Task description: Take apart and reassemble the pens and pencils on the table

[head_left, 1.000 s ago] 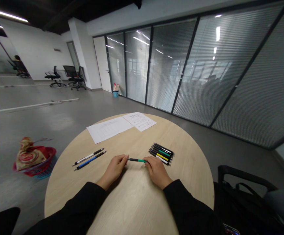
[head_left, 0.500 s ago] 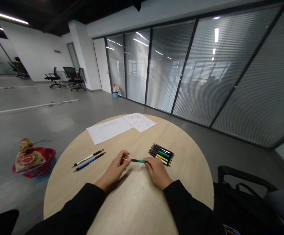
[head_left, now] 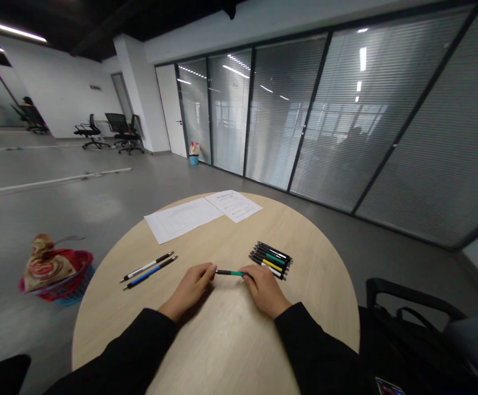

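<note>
A green and black pen [head_left: 230,272] is held level just above the round table, between my two hands. My left hand [head_left: 192,286] pinches its black end, fingers closed. At the green end, my right hand [head_left: 262,285] grips it with thumb and fingers; that tip is hidden by the fingers. Just beyond my right hand lies a row of several pens [head_left: 272,258], side by side, with black, green, yellow and white barrels. Left of my left hand, a white pen [head_left: 148,267] and a blue pen [head_left: 151,272] rest roughly parallel on the wood.
Two printed sheets of paper [head_left: 185,218] lie at the far side of the round table [head_left: 230,351]. On the floor to the left, a basket [head_left: 86,269] holds a brown and red bag. A black chair [head_left: 411,299] stands at the right.
The fingers of my left hand, raised and spread a little before, have closed onto the pen's black end. My right hand keeps its grip, and the other pens lie where they were.
</note>
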`<state>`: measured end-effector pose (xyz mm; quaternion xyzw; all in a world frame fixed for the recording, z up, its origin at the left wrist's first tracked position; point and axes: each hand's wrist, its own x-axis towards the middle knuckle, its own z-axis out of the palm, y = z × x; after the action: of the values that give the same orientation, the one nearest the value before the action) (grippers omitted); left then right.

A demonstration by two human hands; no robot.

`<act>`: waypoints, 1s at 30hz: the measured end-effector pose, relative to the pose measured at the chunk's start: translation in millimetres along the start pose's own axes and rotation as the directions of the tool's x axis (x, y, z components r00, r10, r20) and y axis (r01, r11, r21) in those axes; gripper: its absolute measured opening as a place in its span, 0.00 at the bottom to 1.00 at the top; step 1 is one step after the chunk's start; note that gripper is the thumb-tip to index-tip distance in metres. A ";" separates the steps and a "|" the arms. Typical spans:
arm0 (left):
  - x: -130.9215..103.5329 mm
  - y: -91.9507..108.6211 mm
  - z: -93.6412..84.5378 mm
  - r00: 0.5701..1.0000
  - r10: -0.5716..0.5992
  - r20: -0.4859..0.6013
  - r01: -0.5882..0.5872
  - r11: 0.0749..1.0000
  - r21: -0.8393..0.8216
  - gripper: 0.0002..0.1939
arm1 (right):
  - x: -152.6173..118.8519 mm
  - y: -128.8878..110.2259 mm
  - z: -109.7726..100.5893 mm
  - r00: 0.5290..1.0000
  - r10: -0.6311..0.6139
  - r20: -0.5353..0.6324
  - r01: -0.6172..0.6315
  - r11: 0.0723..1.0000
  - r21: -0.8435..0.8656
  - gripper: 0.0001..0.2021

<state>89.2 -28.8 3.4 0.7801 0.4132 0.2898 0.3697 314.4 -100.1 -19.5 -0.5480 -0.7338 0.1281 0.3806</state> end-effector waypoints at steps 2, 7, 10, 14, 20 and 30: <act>0.3 -1.7 -0.2 0.999 0.036 0.004 -0.036 0.998 -0.061 0.19 | 0.0 -0.3 0.0 1.000 0.003 0.003 -0.003 1.000 0.010 0.11; 0.0 -3.2 0.3 0.997 0.061 -0.039 -0.066 0.987 -0.146 0.15 | 0.2 0.0 0.8 1.000 0.005 -0.002 -0.005 1.000 0.020 0.11; 0.0 -1.0 -0.5 1.000 -0.020 0.001 0.020 0.998 -0.065 0.23 | 0.1 -0.4 1.5 1.000 0.001 -0.001 -0.001 1.000 0.031 0.11; -0.8 1.1 -2.5 0.999 -0.007 0.033 0.011 0.994 -0.112 0.23 | 0.0 -1.6 0.5 1.000 0.005 0.000 -0.005 0.999 0.052 0.11; -2.1 1.5 -3.4 0.999 0.053 0.001 -0.051 0.967 -0.251 0.15 | 0.0 -4.6 -0.6 1.000 0.016 0.014 -0.017 0.991 0.131 0.11; -1.9 4.8 -2.3 0.999 -0.042 0.011 0.044 0.974 -0.224 0.25 | -0.8 -4.1 0.0 0.999 0.005 0.039 -0.012 0.986 0.167 0.10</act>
<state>88.6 -31.5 8.4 0.7253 0.3935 0.3242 0.4627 311.6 -102.4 -17.3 -0.5147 -0.7252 0.2016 0.4106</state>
